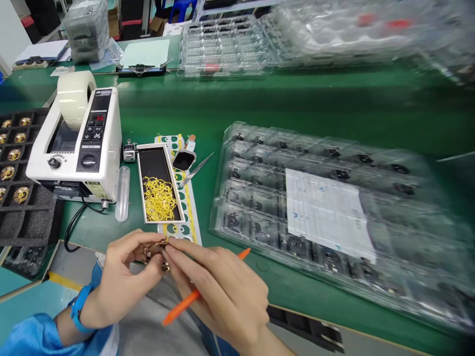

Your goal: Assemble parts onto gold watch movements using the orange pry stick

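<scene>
Near the table's front edge, my left hand (128, 277) is closed around a small gold-coloured round metal part (165, 267), mostly hidden by the fingers. The fingertips of my right hand (222, 282) meet at the upper side of that part. An orange pointed stick (181, 306) lies across the right hand, held between its fingers. Just beyond the hands is a white-rimmed box (139, 168) with a pile of thin yellow rings (159, 199) in it. Under the box lies a white sheet with round cut-outs (193, 222).
A tape dispenser (106, 128) stands left, beside a black foam tray (35, 225) of gold parts. Tweezers (198, 169) and a watch (184, 159) lie right of the box. Stacked clear plastic trays (256, 198) with a paper sheet (328, 212) cover the right side.
</scene>
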